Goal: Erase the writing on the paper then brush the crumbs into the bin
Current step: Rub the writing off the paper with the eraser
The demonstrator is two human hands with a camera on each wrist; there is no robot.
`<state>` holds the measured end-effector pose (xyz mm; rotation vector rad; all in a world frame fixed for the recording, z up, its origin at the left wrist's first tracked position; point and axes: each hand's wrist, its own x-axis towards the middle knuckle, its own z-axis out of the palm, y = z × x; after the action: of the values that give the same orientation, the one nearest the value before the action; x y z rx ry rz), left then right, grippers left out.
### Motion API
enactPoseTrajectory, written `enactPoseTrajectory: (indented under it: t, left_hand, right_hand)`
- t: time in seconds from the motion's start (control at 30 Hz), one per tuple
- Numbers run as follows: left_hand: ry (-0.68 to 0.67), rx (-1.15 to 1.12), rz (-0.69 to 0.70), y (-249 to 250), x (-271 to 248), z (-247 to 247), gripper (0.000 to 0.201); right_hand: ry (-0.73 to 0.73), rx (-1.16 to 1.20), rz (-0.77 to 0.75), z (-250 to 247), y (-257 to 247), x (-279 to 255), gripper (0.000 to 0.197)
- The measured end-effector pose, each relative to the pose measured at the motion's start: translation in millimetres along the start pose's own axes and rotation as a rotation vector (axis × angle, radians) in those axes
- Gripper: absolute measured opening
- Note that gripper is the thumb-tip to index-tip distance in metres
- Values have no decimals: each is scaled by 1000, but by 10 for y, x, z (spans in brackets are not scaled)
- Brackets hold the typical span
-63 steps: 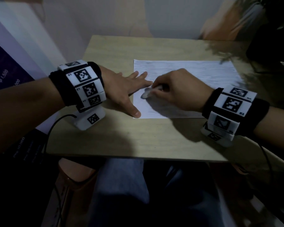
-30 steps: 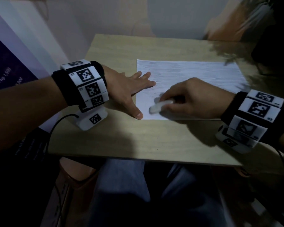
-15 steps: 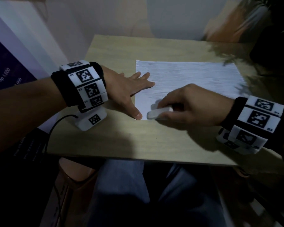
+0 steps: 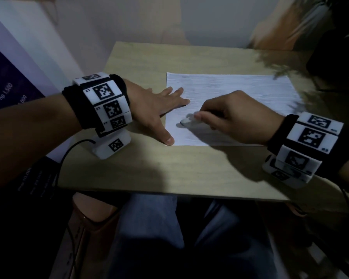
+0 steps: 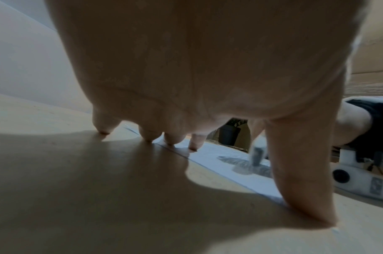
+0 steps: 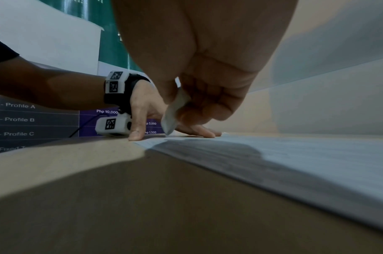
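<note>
A white sheet of paper [image 4: 240,91] with faint grey pencil lines lies on the wooden table [image 4: 149,168]. My left hand [image 4: 161,109] lies flat with spread fingers; the fingertips and thumb press the paper's left edge. My right hand [image 4: 230,117] pinches a white eraser [image 4: 186,121] whose tip touches the paper near its left side. In the right wrist view the eraser [image 6: 174,113] slants down from my curled fingers to the paper [image 6: 294,163]. The left wrist view has the eraser [image 5: 256,151] upright on the paper [image 5: 210,153] behind my thumb. No bin is visible.
A dark purple poster [image 4: 6,91] with printed prices stands left of the table. A dark potted plant [image 4: 330,47] fills the far right corner. The table's near edge [image 4: 169,193] runs above my knees. Bare wood lies in front of the paper.
My right hand moved the eraser from the paper's near left corner back up the sheet, away from me. The left hand has stayed pressed on the paper's edge.
</note>
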<state>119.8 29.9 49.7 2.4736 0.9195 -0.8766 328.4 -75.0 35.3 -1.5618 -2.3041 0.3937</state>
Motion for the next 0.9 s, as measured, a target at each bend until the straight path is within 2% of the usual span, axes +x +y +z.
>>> enactPoseTrajectory:
  t: [0.1, 0.33, 0.43, 0.63, 0.73, 0.9]
  left_hand:
    - [-5, -10, 15, -8, 11, -7, 130]
    - [10, -4, -3, 15, -2, -3, 123]
    - [8, -6, -2, 8, -4, -5, 123]
    - [6, -10, 3, 8, 0, -2, 123]
    - [9, -6, -3, 6, -9, -6, 123]
    - [2, -9, 4, 5, -2, -5, 124]
  right_hand:
    - [-13, 23, 24, 3, -22, -35, 18]
    - [-96, -34, 71, -6, -33, -29, 24]
    - [-137, 15, 73, -6, -63, -26, 25]
    - [-65, -24, 152, -20, -44, 30, 32]
    - [-160, 29, 135, -25, -117, -1, 40]
    - [-40, -8, 184, -49, -73, 50, 31]
